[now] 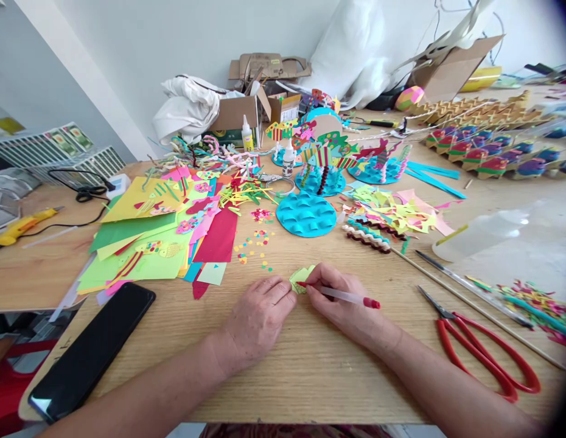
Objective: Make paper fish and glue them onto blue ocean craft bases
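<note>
- Lt-green paper pc: on bench, btwn hands, R fingers at its R edge, L at near-L.
- Red pen: tip at paper, long axis slanting R & slightly nearer.
- R hand: grip closed on pen.
- L hand: fingers tog.; can't tell if pinching.
- Scissors: well R.

Smooth wood grain across the pale brown tabletop; matt paper in the small pale-green cutout; translucent plastic along the slim red-tipped pen; dark metal blades on the red-handled scissors; high gloss over the black oblong phone; fuzzy pile on the brown, white and teal wavy strips.
</note>
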{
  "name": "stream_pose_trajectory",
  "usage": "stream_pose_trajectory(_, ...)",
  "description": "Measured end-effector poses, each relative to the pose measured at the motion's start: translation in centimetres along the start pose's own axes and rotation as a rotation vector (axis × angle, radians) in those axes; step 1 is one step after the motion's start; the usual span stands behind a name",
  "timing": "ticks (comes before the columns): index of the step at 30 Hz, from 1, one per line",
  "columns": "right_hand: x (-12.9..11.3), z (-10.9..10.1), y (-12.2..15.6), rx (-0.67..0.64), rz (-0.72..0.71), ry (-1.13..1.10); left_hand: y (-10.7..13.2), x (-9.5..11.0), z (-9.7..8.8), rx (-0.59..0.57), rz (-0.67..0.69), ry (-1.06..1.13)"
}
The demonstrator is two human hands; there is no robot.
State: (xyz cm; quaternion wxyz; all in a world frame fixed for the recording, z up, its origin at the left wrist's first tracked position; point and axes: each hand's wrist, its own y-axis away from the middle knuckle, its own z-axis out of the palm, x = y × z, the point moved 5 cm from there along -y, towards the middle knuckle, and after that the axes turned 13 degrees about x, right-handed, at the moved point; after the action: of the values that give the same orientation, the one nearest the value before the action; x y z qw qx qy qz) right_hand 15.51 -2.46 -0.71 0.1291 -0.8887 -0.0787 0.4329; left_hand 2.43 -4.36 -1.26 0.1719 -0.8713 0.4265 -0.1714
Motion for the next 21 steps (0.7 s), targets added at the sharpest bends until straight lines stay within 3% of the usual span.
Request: stream_pose_trajectory(21,-0.10,-0.42,0.02,0.058,-0.063,0.035,0.07,0.02,-0.05,0.019,-0.002,-0.010)
